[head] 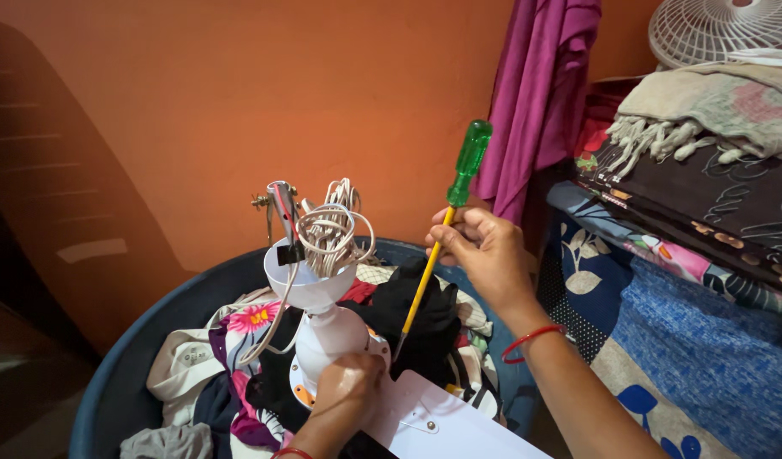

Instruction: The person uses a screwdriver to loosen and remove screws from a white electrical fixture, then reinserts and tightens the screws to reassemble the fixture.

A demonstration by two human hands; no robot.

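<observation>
A large blue tub [132, 357] holds crumpled clothes [229, 357] against an orange wall [238, 93], while a magenta garment [539, 85] hangs beside stacked folded blankets [697, 195] topped by a white fan guard [718, 30].

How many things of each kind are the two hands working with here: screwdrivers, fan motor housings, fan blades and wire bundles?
Screwdrivers: 1, the screwdriver with a green handle and yellow shaft, held in the right hand
Fan motor housings: 1, the white motor housing, gripped by the left hand
Fan blades: 1, the white blade
Wire bundles: 1, the white wire bundle
Total: 4
</observation>
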